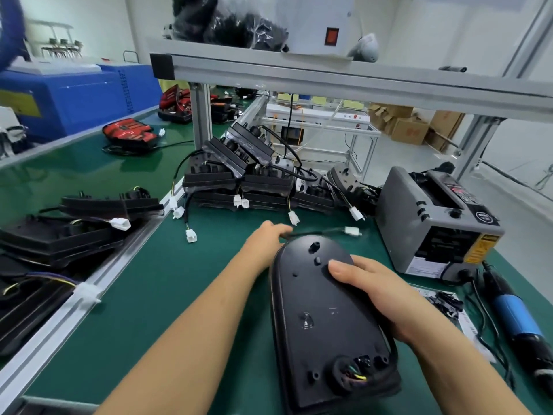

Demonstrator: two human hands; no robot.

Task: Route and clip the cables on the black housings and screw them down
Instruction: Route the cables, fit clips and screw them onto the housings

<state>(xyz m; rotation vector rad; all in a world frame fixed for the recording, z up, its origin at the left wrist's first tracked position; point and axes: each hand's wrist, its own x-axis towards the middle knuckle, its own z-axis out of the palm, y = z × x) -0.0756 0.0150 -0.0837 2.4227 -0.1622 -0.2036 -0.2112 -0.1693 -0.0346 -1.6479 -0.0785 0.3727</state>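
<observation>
A long black housing [320, 319] lies back side up on the green mat in front of me. Its black cable [317, 233] runs along the right rim, round the far end and out to a white connector [352, 231]. My left hand [266, 238] pinches that cable at the housing's far left end. My right hand [374, 292] grips the housing's right edge, thumb laid on top. Coloured wires [356, 374] enter a round port at the near end.
A pile of black housings [257, 178] with white connectors sits behind. More housings [74, 229] lie at left. A grey tape dispenser [434, 223] stands at right, with a blue electric screwdriver [514, 316] and a sheet of black clips [446, 302] near it.
</observation>
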